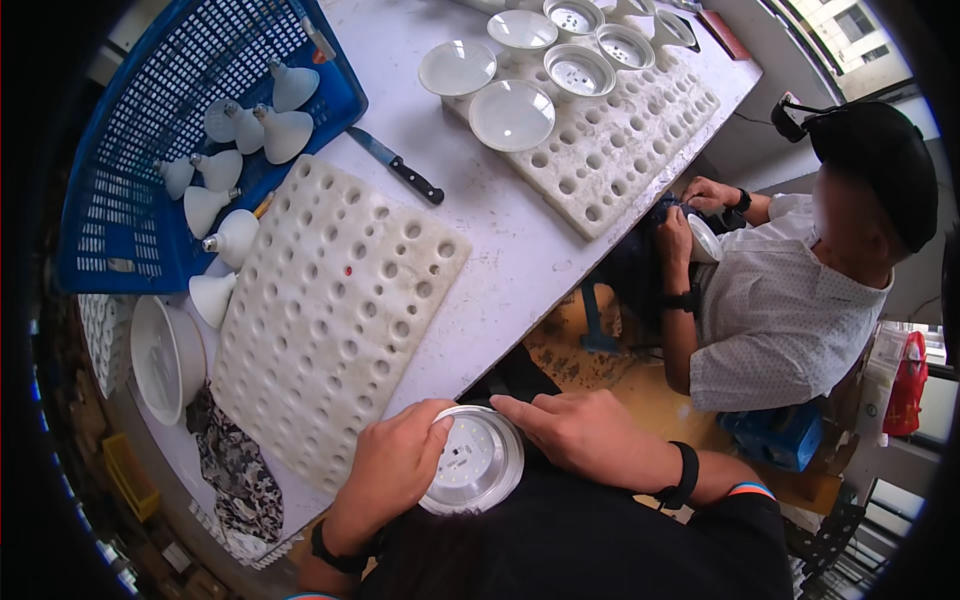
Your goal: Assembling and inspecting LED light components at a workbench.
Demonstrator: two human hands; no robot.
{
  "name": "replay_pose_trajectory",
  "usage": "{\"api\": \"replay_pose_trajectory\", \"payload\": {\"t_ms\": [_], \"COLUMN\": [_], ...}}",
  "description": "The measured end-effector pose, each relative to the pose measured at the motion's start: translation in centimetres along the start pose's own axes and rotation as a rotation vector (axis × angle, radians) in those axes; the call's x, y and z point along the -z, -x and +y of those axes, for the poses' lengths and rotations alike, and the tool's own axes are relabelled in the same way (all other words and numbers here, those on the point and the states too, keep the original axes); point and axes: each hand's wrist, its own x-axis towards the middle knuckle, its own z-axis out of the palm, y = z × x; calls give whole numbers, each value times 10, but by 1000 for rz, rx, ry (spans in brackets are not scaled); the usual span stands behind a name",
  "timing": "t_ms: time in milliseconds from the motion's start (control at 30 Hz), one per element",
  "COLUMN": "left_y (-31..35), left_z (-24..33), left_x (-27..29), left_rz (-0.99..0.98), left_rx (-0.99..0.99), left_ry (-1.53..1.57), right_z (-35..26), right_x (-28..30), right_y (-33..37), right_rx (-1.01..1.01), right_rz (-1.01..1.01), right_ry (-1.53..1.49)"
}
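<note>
Close to my body is an LED lamp without its cover (468,462), its round board with small LED chips facing up inside a clear-looking rim. Wrapped round its left side is my left hand (395,465), with the thumb over the rim. My right hand (580,430) meets the upper right rim with its index fingertip, while the other fingers are curled and partly hidden. Nearest to my left hand lies a white foam board full of round holes (335,300), with a small red spot on it.
A blue basket (110,240) holds several white bulbs (285,135). A knife (400,168) lies beside it on the table (500,260). Farther back, another foam board (620,140) carries lamp covers (512,115) and open lamps (580,70). At right a co-worker (790,290) holds a lamp part.
</note>
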Motion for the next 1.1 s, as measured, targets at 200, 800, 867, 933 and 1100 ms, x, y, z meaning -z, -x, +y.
{"api": "replay_pose_trajectory", "payload": {"t_ms": [200, 800, 867, 933, 1100], "left_y": [5, 0, -1, -1, 0], "left_z": [6, 2, 1, 1, 0], "left_x": [-2, -1, -1, -1, -2], "left_rz": [-26, -30, -26, -40, -39], "left_rx": [65, 81, 42, 52, 61], "left_ry": [-186, -183, -192, -200, -195], "right_z": [-14, -8, -6, -4, -1], "right_x": [-5, -24, -25, -24, -22], "right_y": [-4, -6, -9, -12, -18], "right_rx": [-93, -116, -87, -58, 44], "right_rz": [-73, 51, 50, 52, 25], "right_ry": [47, -114, -99, -80, -1]}}
